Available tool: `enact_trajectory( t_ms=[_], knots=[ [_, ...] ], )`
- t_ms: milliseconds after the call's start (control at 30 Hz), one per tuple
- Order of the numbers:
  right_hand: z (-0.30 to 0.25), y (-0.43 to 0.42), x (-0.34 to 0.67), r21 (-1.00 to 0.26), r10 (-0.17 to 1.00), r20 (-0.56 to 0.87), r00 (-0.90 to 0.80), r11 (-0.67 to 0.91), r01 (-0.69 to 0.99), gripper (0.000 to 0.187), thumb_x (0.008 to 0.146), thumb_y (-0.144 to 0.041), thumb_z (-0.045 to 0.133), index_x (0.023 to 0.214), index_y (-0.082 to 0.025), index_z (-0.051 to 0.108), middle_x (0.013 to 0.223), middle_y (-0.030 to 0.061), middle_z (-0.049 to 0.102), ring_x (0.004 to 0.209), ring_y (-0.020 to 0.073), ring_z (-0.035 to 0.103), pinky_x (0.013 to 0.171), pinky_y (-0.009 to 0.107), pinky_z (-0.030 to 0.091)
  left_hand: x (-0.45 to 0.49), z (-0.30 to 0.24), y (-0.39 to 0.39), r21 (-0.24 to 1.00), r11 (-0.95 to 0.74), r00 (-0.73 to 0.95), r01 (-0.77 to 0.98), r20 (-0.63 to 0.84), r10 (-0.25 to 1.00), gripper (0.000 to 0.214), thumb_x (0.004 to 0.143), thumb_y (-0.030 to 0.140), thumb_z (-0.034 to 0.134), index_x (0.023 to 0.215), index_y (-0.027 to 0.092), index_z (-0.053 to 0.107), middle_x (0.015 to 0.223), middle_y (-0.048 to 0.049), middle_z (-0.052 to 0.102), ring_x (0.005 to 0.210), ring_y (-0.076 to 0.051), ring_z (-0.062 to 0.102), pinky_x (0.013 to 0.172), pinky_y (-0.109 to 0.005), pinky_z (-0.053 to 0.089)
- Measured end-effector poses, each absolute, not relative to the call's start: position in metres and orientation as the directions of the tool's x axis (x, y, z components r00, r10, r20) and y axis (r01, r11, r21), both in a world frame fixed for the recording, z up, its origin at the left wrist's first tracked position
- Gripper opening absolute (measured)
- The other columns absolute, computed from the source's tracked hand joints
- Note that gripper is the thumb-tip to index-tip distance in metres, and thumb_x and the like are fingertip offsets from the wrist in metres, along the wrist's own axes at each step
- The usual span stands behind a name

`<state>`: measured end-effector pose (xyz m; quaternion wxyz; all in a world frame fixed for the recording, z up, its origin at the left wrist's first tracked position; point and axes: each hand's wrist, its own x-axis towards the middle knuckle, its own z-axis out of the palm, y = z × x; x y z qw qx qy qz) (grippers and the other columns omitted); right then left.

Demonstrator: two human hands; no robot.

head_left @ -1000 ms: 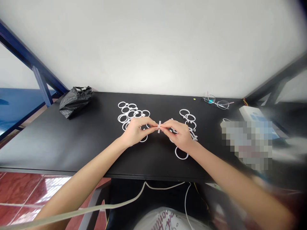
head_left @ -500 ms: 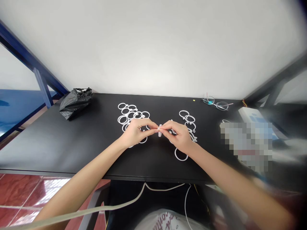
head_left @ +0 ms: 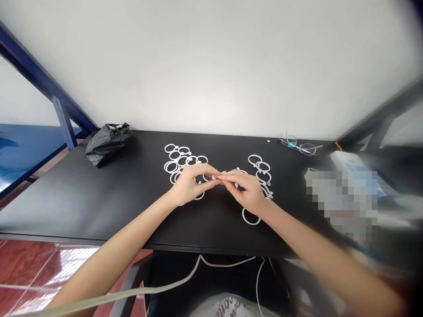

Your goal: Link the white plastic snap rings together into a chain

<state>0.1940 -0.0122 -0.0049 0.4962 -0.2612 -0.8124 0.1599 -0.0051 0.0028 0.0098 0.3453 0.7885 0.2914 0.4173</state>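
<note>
My left hand and my right hand meet fingertip to fingertip above the black table. Between their pinched thumbs and forefingers is a white plastic ring, seen nearly edge-on and mostly covered by the fingers. A cluster of overlapping white rings with small clasp ends lies behind and partly under my left hand. More white rings, some of them open at the clasp, lie behind and beside my right hand. A single ring rests below my right wrist.
A crumpled black plastic bag sits at the table's back left, and eyeglasses lie at the back right. A white-and-blue box and a blurred-out item stand on the right. A pale cable runs below the table's front edge.
The right fingers have shifted over the left fingertips, and the white ring has turned so that less of it shows. The view has moved slightly.
</note>
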Motion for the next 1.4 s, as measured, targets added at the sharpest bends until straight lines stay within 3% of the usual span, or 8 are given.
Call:
enact_trajectory(
  t_ms=[133, 267, 333, 433, 667, 1200, 1400],
  knots=[
    [-0.005, -0.011, 0.195, -0.525, 0.607, 0.718, -0.341, 0.793, 0.308, 0.024, 0.092, -0.01, 0.05, 0.103, -0.02, 0.069, 0.095, 0.0077, 0.072, 0.081, 0.0164, 0.07, 0.072, 0.031, 0.059, -0.008, 0.005, 0.007, 0.712, -0.646, 0.392, 0.275, 0.53, 0.752, 0.007, 0.087, 0.022, 0.064, 0.088, 0.017, 0.069, 0.085, -0.0048, 0.071, 0.08, -0.015, 0.065, 0.074, -0.028, 0.051],
    [-0.002, -0.012, 0.195, -0.541, 0.631, 0.712, -0.306, 0.772, 0.333, 0.023, 0.091, -0.009, 0.05, 0.099, -0.018, 0.069, 0.09, 0.0081, 0.071, 0.075, 0.0155, 0.067, 0.064, 0.029, 0.057, -0.017, -0.002, 0.018, 0.393, -0.749, 0.41, 0.534, 0.654, 0.636, 0.013, 0.091, 0.016, 0.055, 0.088, 0.018, 0.067, 0.089, -0.0046, 0.072, 0.084, -0.018, 0.066, 0.081, -0.034, 0.047],
    [-0.002, -0.013, 0.195, -0.538, 0.628, 0.715, -0.307, 0.775, 0.331, 0.023, 0.09, -0.008, 0.05, 0.099, -0.018, 0.069, 0.09, 0.0084, 0.071, 0.074, 0.0152, 0.066, 0.063, 0.029, 0.057, -0.024, -0.005, 0.024, 0.266, -0.712, 0.451, 0.65, 0.618, 0.644, 0.018, 0.092, 0.013, 0.05, 0.089, 0.018, 0.067, 0.09, -0.0045, 0.072, 0.085, -0.019, 0.066, 0.083, -0.036, 0.045],
    [-0.002, -0.014, 0.195, -0.532, 0.619, 0.72, -0.315, 0.783, 0.324, 0.024, 0.09, -0.008, 0.049, 0.099, -0.019, 0.068, 0.09, 0.0079, 0.07, 0.074, 0.0147, 0.066, 0.062, 0.029, 0.056, -0.034, -0.006, 0.031, 0.192, -0.597, 0.435, 0.779, 0.521, 0.734, 0.022, 0.091, 0.01, 0.046, 0.092, 0.018, 0.067, 0.09, -0.0048, 0.07, 0.084, -0.02, 0.065, 0.082, -0.037, 0.043],
    [-0.003, -0.013, 0.195, -0.518, 0.601, 0.733, -0.317, 0.796, 0.313, 0.025, 0.089, -0.006, 0.049, 0.099, -0.019, 0.068, 0.089, 0.0076, 0.07, 0.073, 0.0145, 0.065, 0.06, 0.027, 0.056, -0.047, -0.007, 0.038, 0.17, -0.41, 0.315, 0.896, 0.408, 0.857, 0.027, 0.089, 0.01, 0.044, 0.098, 0.019, 0.068, 0.095, -0.0075, 0.07, 0.088, -0.024, 0.064, 0.08, -0.039, 0.044],
    [-0.006, -0.012, 0.197, -0.534, 0.63, 0.693, -0.35, 0.775, 0.338, 0.023, 0.091, -0.009, 0.049, 0.1, -0.021, 0.066, 0.093, 0.0064, 0.07, 0.075, 0.0143, 0.065, 0.061, 0.027, 0.056, -0.041, -0.011, 0.034, 0.223, -0.409, 0.329, 0.885, 0.323, 0.887, 0.027, 0.094, 0.029, 0.047, 0.116, 0.017, 0.057, 0.109, -0.0116, 0.066, 0.099, -0.028, 0.064, 0.085, -0.041, 0.049],
    [-0.005, -0.013, 0.196, -0.507, 0.642, 0.576, -0.505, 0.766, 0.395, 0.025, 0.09, -0.018, 0.057, 0.113, -0.023, 0.063, 0.112, 0.0085, 0.068, 0.102, 0.0222, 0.063, 0.089, 0.043, 0.056, -0.042, -0.013, 0.035, 0.292, -0.43, 0.333, 0.854, 0.326, 0.885, 0.028, 0.093, 0.028, 0.047, 0.119, 0.019, 0.054, 0.109, -0.0099, 0.066, 0.099, -0.025, 0.064, 0.085, -0.037, 0.051]
  ],
)
